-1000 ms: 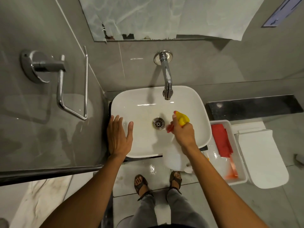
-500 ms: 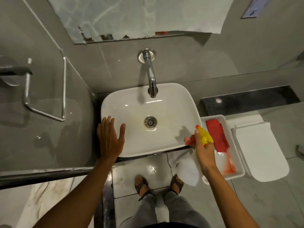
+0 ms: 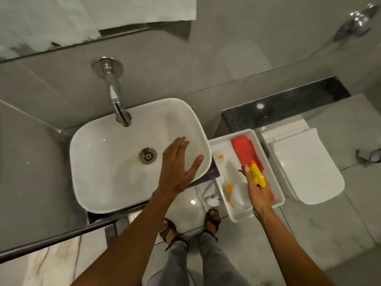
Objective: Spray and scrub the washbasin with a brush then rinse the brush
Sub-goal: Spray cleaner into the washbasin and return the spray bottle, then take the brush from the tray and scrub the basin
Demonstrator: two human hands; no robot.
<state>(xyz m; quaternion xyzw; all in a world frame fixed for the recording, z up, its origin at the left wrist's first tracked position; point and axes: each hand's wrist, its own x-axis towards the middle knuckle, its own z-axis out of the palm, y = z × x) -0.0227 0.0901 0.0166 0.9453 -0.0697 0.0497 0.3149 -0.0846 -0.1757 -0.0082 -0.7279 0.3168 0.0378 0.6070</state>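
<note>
The spray bottle point(image 3: 257, 174) body hides under the right hand point(image 3: 258, 193) gripping it over the tray point(image 3: 278, 203), while the left hand point(image 3: 177, 172) hovers spread over the washbasin point(image 3: 99, 162) at 3 o'clock.

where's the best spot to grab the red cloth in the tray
Probably pinch the red cloth at its far left corner, coming from above on the basin side. It lies flat in the white tray with bare floor along its left edge. Its right edge sits near the tray wall, and the right hand holding the spray bottle covers its near end.
</note>
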